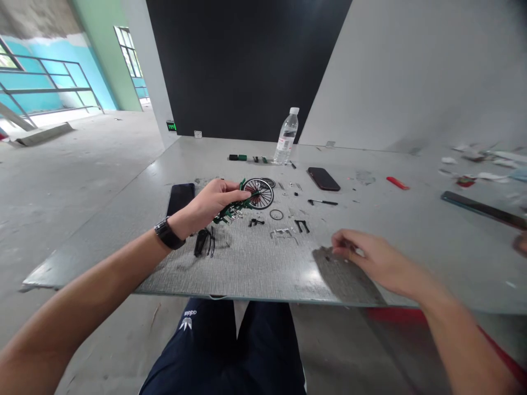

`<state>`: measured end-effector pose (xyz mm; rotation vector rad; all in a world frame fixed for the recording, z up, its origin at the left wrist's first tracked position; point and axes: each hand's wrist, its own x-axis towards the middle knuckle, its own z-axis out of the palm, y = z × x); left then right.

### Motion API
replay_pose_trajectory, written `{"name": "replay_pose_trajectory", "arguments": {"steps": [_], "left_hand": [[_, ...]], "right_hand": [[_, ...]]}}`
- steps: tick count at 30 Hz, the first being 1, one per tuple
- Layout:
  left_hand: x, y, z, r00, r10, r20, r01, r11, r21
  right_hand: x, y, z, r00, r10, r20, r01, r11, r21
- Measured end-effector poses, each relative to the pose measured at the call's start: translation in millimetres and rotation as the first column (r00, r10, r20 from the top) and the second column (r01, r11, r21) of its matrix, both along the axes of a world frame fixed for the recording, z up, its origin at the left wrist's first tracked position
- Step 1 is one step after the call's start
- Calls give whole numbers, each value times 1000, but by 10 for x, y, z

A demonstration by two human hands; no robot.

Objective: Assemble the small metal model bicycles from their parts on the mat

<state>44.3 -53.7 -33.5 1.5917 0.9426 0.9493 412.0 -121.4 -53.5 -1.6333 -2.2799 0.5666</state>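
Note:
My left hand [208,207] grips a small green model bicycle frame [230,211] with a black spoked wheel [259,193] on its far end, held just above the grey table [247,269]. A black watch sits on that wrist. My right hand [370,258] rests low on the table to the right, its fingertips pinched over a tiny part I cannot make out. Between the hands lie loose small parts: a black ring [276,214], a black bracket [302,225], a silver frame piece [283,235] and a black saddle-like part [201,242].
A water bottle [286,136] stands at the back. Two dark phones lie flat, one at the left [180,198] and one at the back right [323,179]. A black screwdriver [323,202], a red lighter [397,183] and a long dark strip [481,209] lie further right. The table's near edge is just above my knees.

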Motion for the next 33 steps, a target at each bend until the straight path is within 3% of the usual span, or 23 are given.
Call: {"name": "replay_pose_trajectory", "arguments": {"steps": [3,6,11,14,19,23,29,33], "left_hand": [[-2,14,-16,1000,-6,-6,6,1000,3],[-3,32,-33,1000,-13,-6,13,1000,0],[7,50,-46,1000,-8,5,8,1000,7],[17,53,-43,1000,-8,23,8,1000,3],[22,43,-31,999,-16,50,18,999,-37],[24,29,-20,999,-12,49,14,999,-44],[29,12,5,999,-6,32,7,999,-45],[31,15,0,1000,-1,25,2,999,-39]], "right_hand": [[-292,93,180,987,20,-158,15,976,215],[-667,293,405,949,191,-251,-68,902,427],[-1257,755,657,835,394,-385,-163,844,511],[-1469,983,638,772,460,-439,-195,828,525],[-1539,1094,422,743,449,-496,-48,775,630],[-1471,1013,315,706,423,-568,-13,810,586],[-1455,938,317,620,396,-678,-67,887,457],[-1488,910,318,628,419,-656,-84,874,479]]}}
